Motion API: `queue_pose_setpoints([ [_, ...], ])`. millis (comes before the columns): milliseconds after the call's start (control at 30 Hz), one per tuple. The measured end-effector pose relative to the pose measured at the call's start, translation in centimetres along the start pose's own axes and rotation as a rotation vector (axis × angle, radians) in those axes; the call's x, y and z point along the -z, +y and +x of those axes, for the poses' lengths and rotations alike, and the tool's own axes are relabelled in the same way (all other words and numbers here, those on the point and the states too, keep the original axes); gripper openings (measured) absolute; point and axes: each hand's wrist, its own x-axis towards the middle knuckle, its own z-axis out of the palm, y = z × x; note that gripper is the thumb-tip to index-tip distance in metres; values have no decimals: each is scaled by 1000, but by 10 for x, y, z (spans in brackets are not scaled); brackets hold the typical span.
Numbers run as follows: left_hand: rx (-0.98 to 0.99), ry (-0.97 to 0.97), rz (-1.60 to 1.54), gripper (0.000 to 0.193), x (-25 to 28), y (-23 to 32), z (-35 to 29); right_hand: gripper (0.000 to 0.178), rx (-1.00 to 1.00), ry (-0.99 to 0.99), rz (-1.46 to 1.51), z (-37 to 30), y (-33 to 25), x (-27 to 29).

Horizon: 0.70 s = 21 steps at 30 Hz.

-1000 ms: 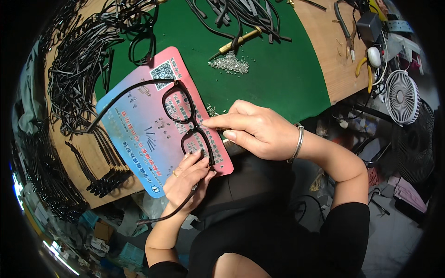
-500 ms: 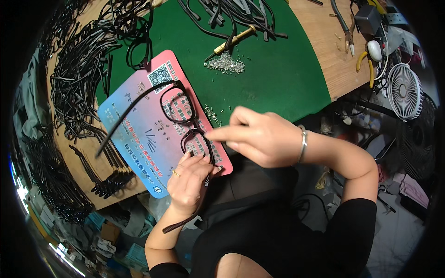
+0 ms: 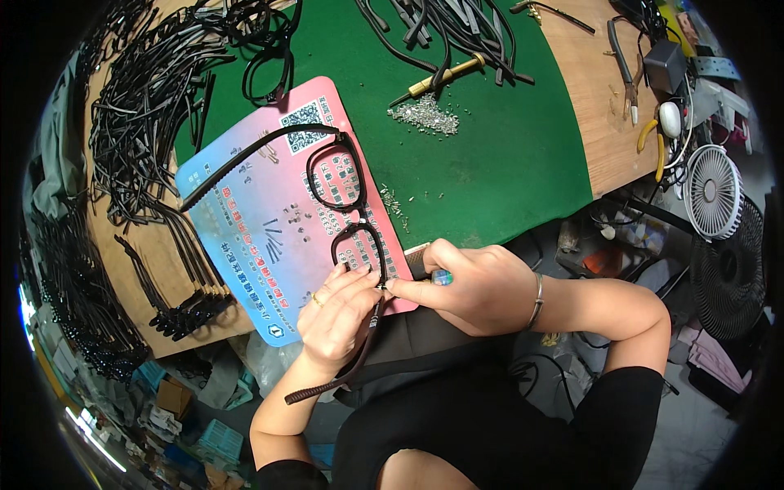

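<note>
A black eyeglass frame (image 3: pixel 360 196) lies over a pink-and-blue printed mat (image 3: pixel 245 220), with one dark temple stretched toward the mat's left edge. My left hand (image 3: pixel 339 314) is closed on the frame's near end, at the hinge. The other temple, brown-ribbed at its tip (image 3: pixel 310 395), runs down past the left wrist. My right hand (image 3: pixel 474 290) is closed, with its fingertips touching the same hinge. A small blue-green piece (image 3: pixel 442 278) shows between its fingers; the rest of that item is hidden. Several tiny metal parts (image 3: pixel 296 214) lie on the mat.
A pile of small silver screws (image 3: pixel 429 116) and a brass screwdriver (image 3: pixel 445 75) lie on the green cloth (image 3: pixel 506 155). Loose temples (image 3: pixel 457 33) lie beyond them, and a heap of dark temples (image 3: pixel 155 106) covers the left. Pliers (image 3: pixel 651 143) and a white fan (image 3: pixel 713 192) are at right.
My right hand has moved down and slightly right, from above the frame's near lens to the hinge by my left fingers. The blue-green piece now shows in it. The whole view has shifted slightly.
</note>
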Motion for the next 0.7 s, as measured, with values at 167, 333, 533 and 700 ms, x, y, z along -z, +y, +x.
queue_pose_setpoints([
  [167, -10, 15, 22, 15, -2, 0, -2, 27, 5, 8, 9, -1, 1, 0],
  [333, -33, 32, 21, 15, -5, -2, -3, 27, 4, 23, 5, -1, 2, -1],
  [533, -35, 20, 17, 20, -4, -1, -4, 27, 11, 55, -42, -3, 0, -6],
  [700, -25, 45, 13, 17, -5, -1, -4, 26, 11, 97, -26, -3, 1, -9],
])
